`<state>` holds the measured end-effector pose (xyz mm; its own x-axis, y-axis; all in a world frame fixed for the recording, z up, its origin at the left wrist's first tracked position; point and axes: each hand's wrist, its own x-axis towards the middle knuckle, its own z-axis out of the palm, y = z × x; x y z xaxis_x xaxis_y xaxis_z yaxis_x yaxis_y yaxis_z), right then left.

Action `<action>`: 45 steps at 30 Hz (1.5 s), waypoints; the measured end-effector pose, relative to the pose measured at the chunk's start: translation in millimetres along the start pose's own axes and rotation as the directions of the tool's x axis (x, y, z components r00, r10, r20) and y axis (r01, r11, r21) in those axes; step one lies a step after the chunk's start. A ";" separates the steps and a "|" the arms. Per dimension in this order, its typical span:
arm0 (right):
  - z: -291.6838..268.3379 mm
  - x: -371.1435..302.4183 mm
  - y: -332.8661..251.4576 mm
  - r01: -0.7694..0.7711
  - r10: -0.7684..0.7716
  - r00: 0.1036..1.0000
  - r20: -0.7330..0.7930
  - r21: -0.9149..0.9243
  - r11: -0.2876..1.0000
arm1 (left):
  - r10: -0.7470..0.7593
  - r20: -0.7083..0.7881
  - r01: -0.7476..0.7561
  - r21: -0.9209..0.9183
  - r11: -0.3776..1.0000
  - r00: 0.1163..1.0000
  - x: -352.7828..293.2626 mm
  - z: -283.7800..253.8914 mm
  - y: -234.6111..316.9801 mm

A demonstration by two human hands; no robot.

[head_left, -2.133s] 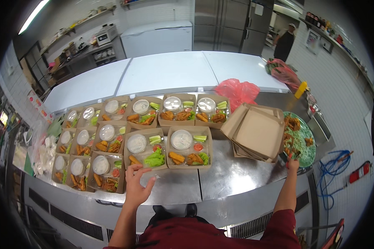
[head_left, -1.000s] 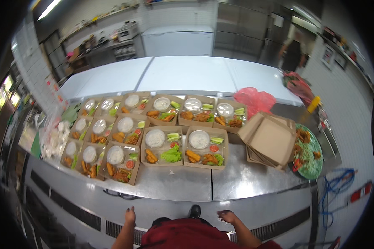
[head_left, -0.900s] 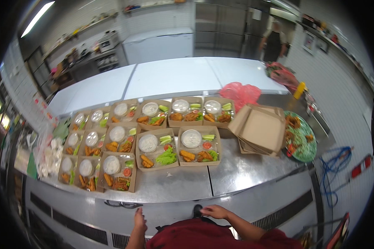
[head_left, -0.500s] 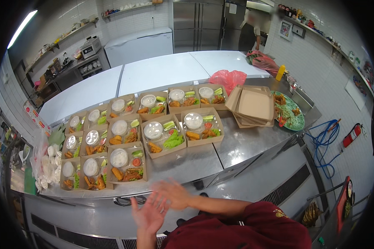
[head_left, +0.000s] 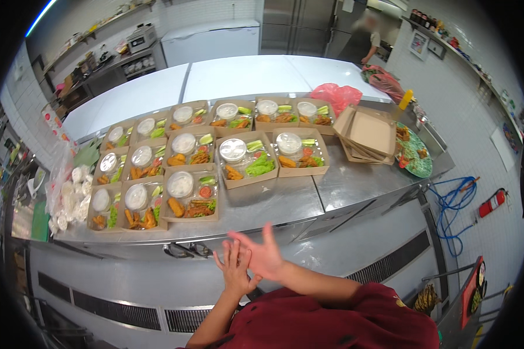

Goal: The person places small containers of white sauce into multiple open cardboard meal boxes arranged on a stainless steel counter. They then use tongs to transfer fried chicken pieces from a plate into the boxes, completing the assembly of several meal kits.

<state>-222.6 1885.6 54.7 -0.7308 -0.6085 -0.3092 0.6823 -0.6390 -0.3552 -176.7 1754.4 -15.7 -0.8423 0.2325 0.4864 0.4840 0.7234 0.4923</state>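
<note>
In front of the steel counter my two hands are raised close together, with nothing in either. The fingers of my left hand are stretched and spread. My right hand is beside it, fingers apart and thumb up, its fingers overlapping or touching the left hand's; I cannot tell which. Beyond them stand several open brown cardboard meal boxes in rows. Each has a round clear-lidded tub with white contents, fried pieces and green vegetables; some show tomato. The nearest boxes are ahead of my hands, slightly left.
To the right are stacked cardboard trays, a green platter with food and a yellow bottle. A pink plastic bag lies behind. White packets pile up at left. Another person stands at the back.
My hands have moved slightly right and closer together, with the blur on them lessening. The view has shifted, so the boxes and counter appear higher and farther right.
</note>
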 end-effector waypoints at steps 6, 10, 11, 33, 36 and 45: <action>-34.1 -73.2 -90.1 0.257 -0.223 0.948 0.227 -0.134 0.957 | -0.542 0.225 0.517 0.165 0.840 0.809 -72.3 34.3 -83.9; -98.9 -108.8 -111.9 0.294 -0.326 0.938 -0.119 -0.227 0.929 | -0.602 0.189 0.599 0.082 0.797 0.776 -86.0 62.1 -82.9; -109.2 -116.1 -113.8 0.283 -0.332 0.914 -0.233 -0.219 0.934 | -0.660 0.192 0.665 0.043 0.745 0.727 -88.4 72.9 -81.9; -347.8 -181.6 -313.8 -0.708 -0.993 0.089 0.071 -0.697 -0.114 | -0.893 -0.431 0.812 -0.470 0.346 0.131 47.5 150.7 -83.7; -361.1 -180.1 -314.1 -0.690 -0.995 0.043 0.090 -0.718 -0.095 | -0.908 -0.371 0.772 -0.628 0.091 -0.195 117.1 141.5 -74.5; -359.8 -170.0 -363.7 -0.784 -0.993 -0.114 -0.005 -0.614 0.094 | -0.681 -0.639 0.883 -0.469 -0.023 -0.357 159.1 169.0 -79.9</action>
<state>-353.1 2390.7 -81.0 -0.5943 0.7069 0.3835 0.6252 0.7060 -0.3325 -389.5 1843.4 -99.6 0.1225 -0.9913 -0.0478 -0.6431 -0.1160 0.7569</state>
